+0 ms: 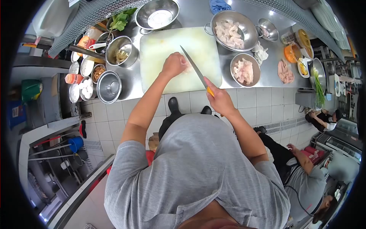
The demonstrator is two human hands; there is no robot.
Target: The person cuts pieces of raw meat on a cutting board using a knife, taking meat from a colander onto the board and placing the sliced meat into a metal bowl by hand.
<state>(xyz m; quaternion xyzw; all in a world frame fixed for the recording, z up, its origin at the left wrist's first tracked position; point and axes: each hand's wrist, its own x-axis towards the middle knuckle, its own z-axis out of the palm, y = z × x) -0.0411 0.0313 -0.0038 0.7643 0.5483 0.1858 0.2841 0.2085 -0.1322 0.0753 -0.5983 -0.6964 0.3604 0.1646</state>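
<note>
A large white cutting board [156, 45] lies on the steel counter in front of me. My right hand [221, 100] is closed round the yellow handle of a long kitchen knife [193, 64], its blade slanting up and left over the board. On the board, my left hand [174, 65] presses with curled fingers on a small pale piece of raw chicken [189, 69], partly hidden by the fingers. The blade is close to the right side of that piece; whether they touch I cannot tell. Right of the board, a steel bowl [258, 78] and a colander [249, 32] hold more raw chicken.
An empty colander [142, 17] stands behind the board. To the left are a steel pot [134, 55], a steel bowl [109, 87] and several small containers. A flat piece of raw meat [285, 71] and a white cloth [260, 52] lie right. Two other people [305, 168] are behind at right.
</note>
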